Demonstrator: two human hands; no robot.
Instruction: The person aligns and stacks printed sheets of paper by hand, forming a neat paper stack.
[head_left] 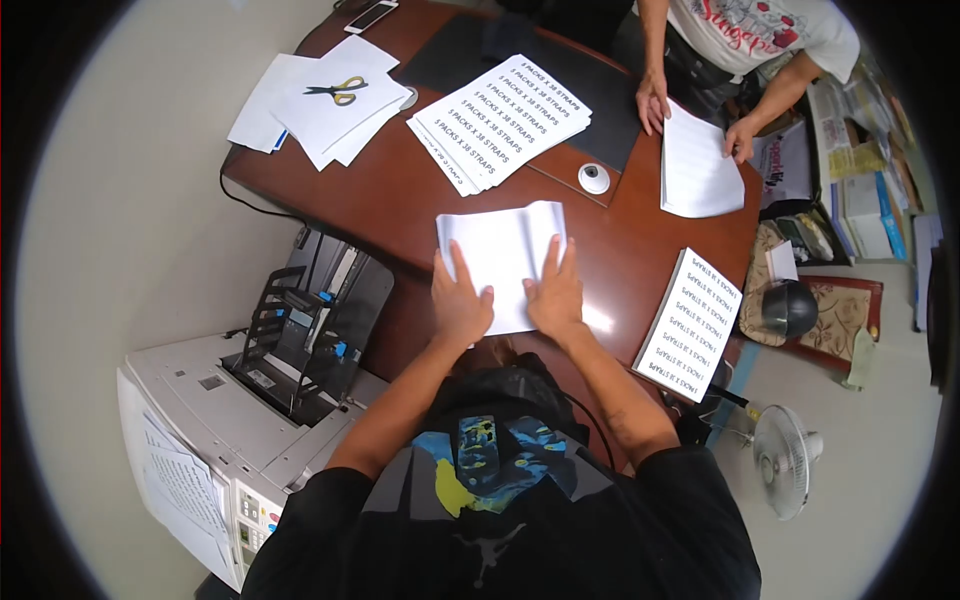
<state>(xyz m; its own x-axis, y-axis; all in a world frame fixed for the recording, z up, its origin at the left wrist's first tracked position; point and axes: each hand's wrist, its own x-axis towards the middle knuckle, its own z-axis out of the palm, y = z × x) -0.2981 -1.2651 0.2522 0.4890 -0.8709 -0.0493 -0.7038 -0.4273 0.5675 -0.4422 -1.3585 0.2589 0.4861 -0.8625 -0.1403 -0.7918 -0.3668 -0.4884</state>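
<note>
A white sheet or thin stack of paper [503,262] lies at the near edge of the brown desk, its far edge curled up at the corners. My left hand [463,300] rests on its left side and my right hand [553,292] on its right side, both with fingers spread and thumbs pointing inward. Beyond it is a fanned stack of printed sheets [500,125] reading "5 PACKS X 38 STRAPS". Another printed stack [690,325] lies to the right. How many sheets are under my hands I cannot tell.
Across the desk [600,245], a co-worker holds white sheets [700,165] in both hands. Scissors [337,91] lie on papers at the back left, near a phone [371,16]. A round white object [594,178] stands mid-desk. A printer [250,400] is at left, a fan [781,462] at right.
</note>
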